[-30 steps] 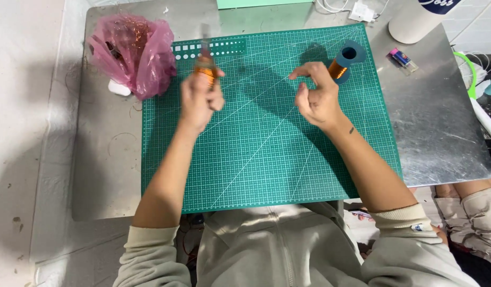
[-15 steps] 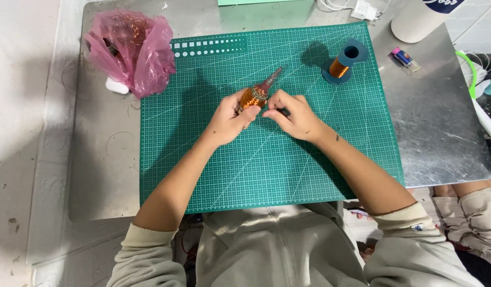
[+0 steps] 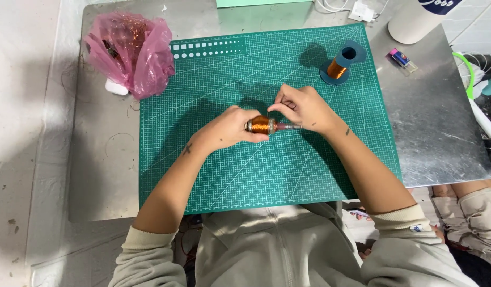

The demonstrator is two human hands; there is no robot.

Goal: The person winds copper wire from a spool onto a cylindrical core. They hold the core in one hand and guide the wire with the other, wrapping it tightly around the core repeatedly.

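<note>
My left hand (image 3: 228,127) grips a small part wound with copper wire (image 3: 261,125), held level above the green cutting mat (image 3: 245,175). A thin metal shaft sticks out of the winding to the right. My right hand (image 3: 304,108) pinches at that shaft end with thumb and fingers, close against the winding. A blue spool of copper wire (image 3: 341,62) stands upright on the mat's far right corner, apart from both hands.
A pink plastic bag (image 3: 131,53) lies at the mat's far left corner on the metal table (image 3: 442,122), a small white object beside it. A white cylinder (image 3: 415,21), a small blue item (image 3: 401,58) and cables sit far right.
Both hands came together over the mat's middle. The wound part went from upright in my left hand to level, and my right hand closed onto its shaft end.
</note>
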